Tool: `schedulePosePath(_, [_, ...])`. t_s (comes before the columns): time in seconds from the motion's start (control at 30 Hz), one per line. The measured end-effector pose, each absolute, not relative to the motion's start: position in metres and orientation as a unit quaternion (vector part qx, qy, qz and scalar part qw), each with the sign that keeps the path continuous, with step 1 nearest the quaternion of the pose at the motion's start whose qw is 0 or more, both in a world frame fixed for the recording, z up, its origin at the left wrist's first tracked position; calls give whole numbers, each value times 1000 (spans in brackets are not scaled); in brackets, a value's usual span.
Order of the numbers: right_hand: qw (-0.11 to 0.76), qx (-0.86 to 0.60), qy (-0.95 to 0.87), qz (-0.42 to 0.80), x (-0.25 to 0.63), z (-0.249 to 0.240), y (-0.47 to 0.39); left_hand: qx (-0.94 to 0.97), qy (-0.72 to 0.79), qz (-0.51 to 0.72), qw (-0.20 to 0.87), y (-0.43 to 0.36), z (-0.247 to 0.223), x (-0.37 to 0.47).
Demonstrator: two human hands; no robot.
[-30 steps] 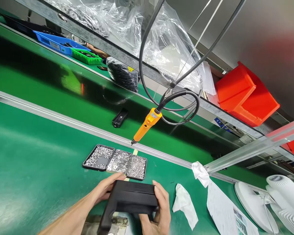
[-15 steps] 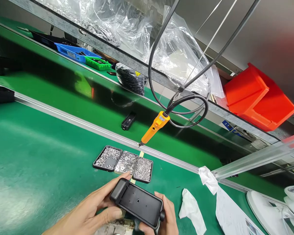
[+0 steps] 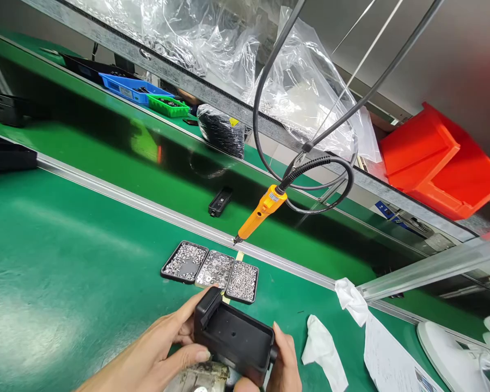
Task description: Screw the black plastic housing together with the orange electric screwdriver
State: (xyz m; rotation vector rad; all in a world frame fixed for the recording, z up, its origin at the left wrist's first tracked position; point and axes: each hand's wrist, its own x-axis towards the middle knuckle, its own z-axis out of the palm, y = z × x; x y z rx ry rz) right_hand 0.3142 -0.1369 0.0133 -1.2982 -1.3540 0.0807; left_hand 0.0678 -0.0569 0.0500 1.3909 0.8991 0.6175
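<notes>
A black rectangular holder (image 3: 240, 336) with a shallow recess and a small hole is held between both hands at the bottom centre. My left hand (image 3: 163, 348) grips its left end, thumb low on the near side and fingers behind. Around the right end, by a small knob, close the fingers of my right hand (image 3: 285, 359). Beneath the holder is a worn metal fixture (image 3: 200, 377), partly hidden. Just beyond lie three small trays of metal parts: a left one (image 3: 184, 261), a middle one (image 3: 214, 268) and a right one (image 3: 242, 281).
An orange electric screwdriver (image 3: 262, 213) hangs on a coiled cable above the trays. Another black part (image 3: 220, 202) lies past the metal rail. White cloths (image 3: 325, 351) and a paper sheet (image 3: 387, 354) are at right. A red bin (image 3: 436, 163) and plastic bags sit on the shelf.
Both hands have tilted the black holder, so its near side wall shows more. The whole view has shifted slightly, with the scene moving a little to the right.
</notes>
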Motion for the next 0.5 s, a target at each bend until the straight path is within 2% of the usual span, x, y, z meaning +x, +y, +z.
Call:
schedulePosePath(0.27, [587,-606,-532,76,318,-15,-141,609,428,304,595,-55,59,77])
schedulePosePath(0.5, [601,-576,-544,107,318,-14,-136,606,411,300,612,-52,55,77])
